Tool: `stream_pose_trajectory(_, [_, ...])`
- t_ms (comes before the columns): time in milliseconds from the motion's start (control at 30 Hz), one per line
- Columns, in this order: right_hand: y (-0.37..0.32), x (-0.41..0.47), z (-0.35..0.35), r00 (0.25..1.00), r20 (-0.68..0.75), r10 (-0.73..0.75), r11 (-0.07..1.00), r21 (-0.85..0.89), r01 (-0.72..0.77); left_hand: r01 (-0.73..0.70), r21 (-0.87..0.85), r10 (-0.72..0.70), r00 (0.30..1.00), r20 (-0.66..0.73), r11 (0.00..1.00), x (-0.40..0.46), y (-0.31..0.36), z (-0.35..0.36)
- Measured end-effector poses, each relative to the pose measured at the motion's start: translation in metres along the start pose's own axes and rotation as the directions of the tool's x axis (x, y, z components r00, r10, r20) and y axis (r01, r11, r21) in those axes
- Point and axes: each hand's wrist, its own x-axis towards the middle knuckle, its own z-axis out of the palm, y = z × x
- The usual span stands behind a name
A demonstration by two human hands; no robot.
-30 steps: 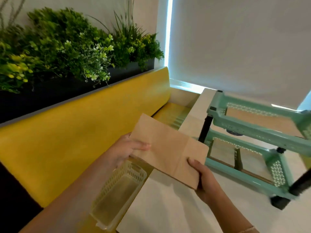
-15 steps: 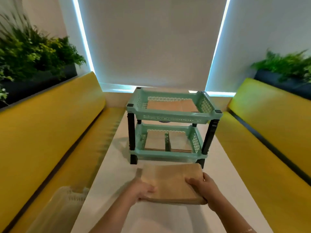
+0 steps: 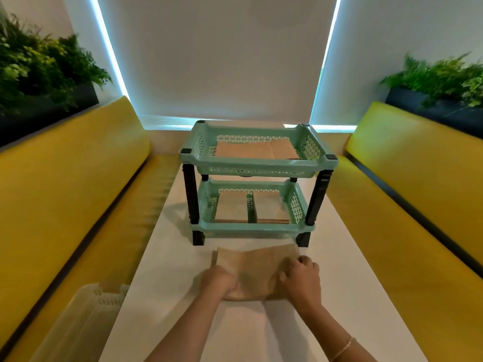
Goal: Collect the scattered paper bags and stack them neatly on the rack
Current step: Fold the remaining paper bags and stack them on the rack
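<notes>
Both hands, left (image 3: 218, 282) and right (image 3: 300, 279), fingers curled gripping the bags (image 3: 257, 270) on the table (image 3: 339, 296) just short of the rack (image 3: 257, 168); uneven lifting could fan them, snagging its rim.

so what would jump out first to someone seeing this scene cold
The mint-green two-tier rack stands mid-table, with brown paper bags lying flat in both tiers. In front of it, the left hand and right hand grip a brown paper bag low over the white table. Yellow benches line both sides, with green plants above them.
</notes>
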Motion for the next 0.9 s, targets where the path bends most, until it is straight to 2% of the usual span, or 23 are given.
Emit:
stream_pose_trajectory(233, [-0.007, -0.002, -0.005, 0.994, -0.098, -0.053, 0.988, -0.150, 0.038, 0.009, 0.012, -0.009, 0.999, 0.046, 1.000, 0.006, -0.002, 0.003])
stream_pose_trajectory(400, [-0.009, -0.006, -0.006, 0.985, -0.133, -0.107, 0.989, -0.115, 0.091, 0.005, 0.012, -0.005, 1.000, 0.027, 1.000, 0.006, -0.002, 0.003])
stream_pose_trajectory(467, [-0.011, -0.006, -0.006, 0.976, -0.168, -0.140, 0.990, -0.014, 0.140, 0.010, -0.001, -0.010, 1.000, 0.028, 1.000, 0.006, -0.002, 0.004])
stream_pose_trajectory(567, [-0.016, -0.006, -0.013, 0.984, -0.149, -0.099, 0.942, 0.305, 0.141, 0.010, 0.054, -0.010, 1.000, 0.002, 0.998, 0.003, -0.002, 0.005])
stream_pose_trajectory(600, [-0.016, -0.005, -0.016, 0.991, -0.114, -0.066, 0.923, 0.371, 0.104, 0.008, 0.083, -0.005, 0.999, -0.038, 0.997, 0.002, -0.002, 0.006])
stream_pose_trajectory(700, [-0.008, 0.003, -0.022, 0.998, 0.036, -0.052, 0.934, 0.356, 0.036, 0.011, 0.076, 0.002, 0.987, -0.159, 0.997, -0.006, -0.008, 0.007])
stream_pose_trajectory(767, [0.000, 0.007, -0.030, 0.989, 0.148, -0.025, 0.878, 0.477, -0.049, -0.023, 0.039, 0.030, 0.978, -0.205, 0.999, -0.009, -0.015, 0.006])
stream_pose_trajectory(833, [0.009, 0.004, -0.041, 0.966, 0.260, -0.018, 0.756, 0.636, -0.157, -0.107, -0.104, 0.077, 0.963, -0.260, 0.989, -0.011, -0.021, 0.007])
stream_pose_trajectory(867, [0.014, 0.002, -0.045, 0.953, 0.298, -0.044, 0.689, 0.700, -0.188, -0.187, -0.261, 0.111, 0.953, -0.282, 0.947, -0.010, -0.025, 0.007])
stream_pose_trajectory(900, [0.021, 0.000, -0.048, 0.944, 0.319, -0.081, 0.626, 0.753, -0.201, -0.274, -0.449, 0.154, 0.946, -0.285, 0.851, -0.012, -0.029, 0.006])
